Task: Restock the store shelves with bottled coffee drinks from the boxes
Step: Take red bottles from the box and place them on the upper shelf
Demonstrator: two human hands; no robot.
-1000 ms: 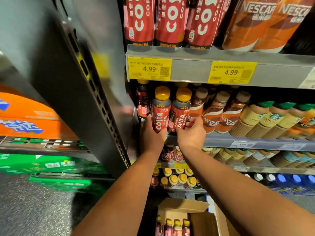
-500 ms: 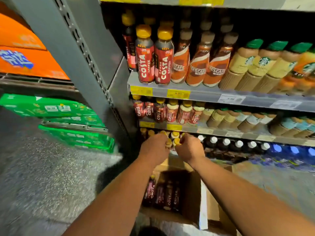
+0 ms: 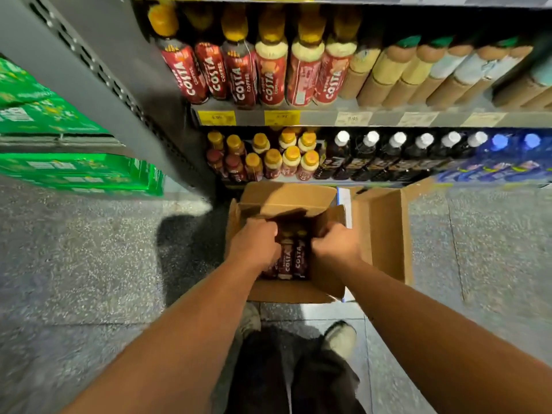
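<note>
The person bends over the open box (image 3: 286, 292) on the floor, just in front of the shelves. The left hand (image 3: 254, 249) and right hand (image 3: 336, 249) are both inside it, knuckles up and fingers curled down toward the tops of the bottles (image 3: 291, 259). Whether they already pinch a neck cannot be told, because the fingertips are hidden.

The step looks to be lifting the next bottles out. It would go best with each hand closing round a neck just under the cap, then drawing straight up so the bottle clears the flaps and its neighbours. One bottle per hand seems wise, since the labelled bodies look slick.

Counted:
- two hands
- two boxes, with the second box (image 3: 385, 234) touching on the right, contents hidden
- three bottles showing between the hands, one half covered
- six Costa bottles (image 3: 239, 76) fronting the shelf (image 3: 322, 118)
- in the row below, about eleven yellow caps (image 3: 291, 152), six white caps (image 3: 397, 138) and two blue caps (image 3: 498, 141)
</note>
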